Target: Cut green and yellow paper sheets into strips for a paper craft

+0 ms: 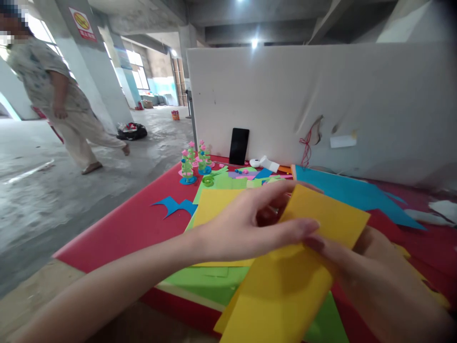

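A folded strip of yellow paper (282, 290) is held up in front of me, its lower end hanging past the table's front edge. My left hand (246, 221) pinches it near the upper part, thumb on the near face and fingers behind. From the right, my right hand (371, 271) grips the same paper, its thumb tip close to the left one; its other fingers are mostly hidden. Below the hands lies a flat yellow sheet (214, 205) on top of green paper (200, 286).
On the red-covered table (124, 238) are blue paper scraps (173, 206), small tree-like paper figures (188, 169), and a blue sheet (342, 190). A black phone (239, 146) leans on the white partition (271, 95). A person (60, 95) walks at the left.
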A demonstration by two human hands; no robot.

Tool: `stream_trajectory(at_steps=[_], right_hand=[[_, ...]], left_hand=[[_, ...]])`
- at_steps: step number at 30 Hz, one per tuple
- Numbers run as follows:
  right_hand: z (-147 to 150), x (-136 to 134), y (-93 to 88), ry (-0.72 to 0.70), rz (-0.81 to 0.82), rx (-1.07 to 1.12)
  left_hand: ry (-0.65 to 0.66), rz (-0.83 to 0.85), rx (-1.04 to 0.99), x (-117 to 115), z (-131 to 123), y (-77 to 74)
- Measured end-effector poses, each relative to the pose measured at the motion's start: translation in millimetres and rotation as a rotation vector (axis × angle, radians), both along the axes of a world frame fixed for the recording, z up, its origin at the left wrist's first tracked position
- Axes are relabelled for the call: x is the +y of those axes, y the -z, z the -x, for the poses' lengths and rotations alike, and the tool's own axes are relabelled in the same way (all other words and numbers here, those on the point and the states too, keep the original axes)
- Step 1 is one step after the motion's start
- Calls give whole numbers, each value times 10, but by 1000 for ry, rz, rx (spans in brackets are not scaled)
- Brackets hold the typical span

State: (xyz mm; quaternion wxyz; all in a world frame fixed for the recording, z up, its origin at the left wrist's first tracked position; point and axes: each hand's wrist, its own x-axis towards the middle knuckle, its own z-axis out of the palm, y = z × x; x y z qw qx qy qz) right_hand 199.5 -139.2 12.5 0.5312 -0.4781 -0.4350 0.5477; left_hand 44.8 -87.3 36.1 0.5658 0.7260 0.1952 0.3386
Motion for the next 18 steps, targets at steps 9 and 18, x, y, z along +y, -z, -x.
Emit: stream_trajectory(at_steps=[9, 18], right_hand=[[53, -51, 2, 16, 69, -35], [72, -32, -5, -13, 72, -9]], left_hand=[[143, -54, -104, 20, -53, 153], [166, 5, -99, 31, -66, 191]])
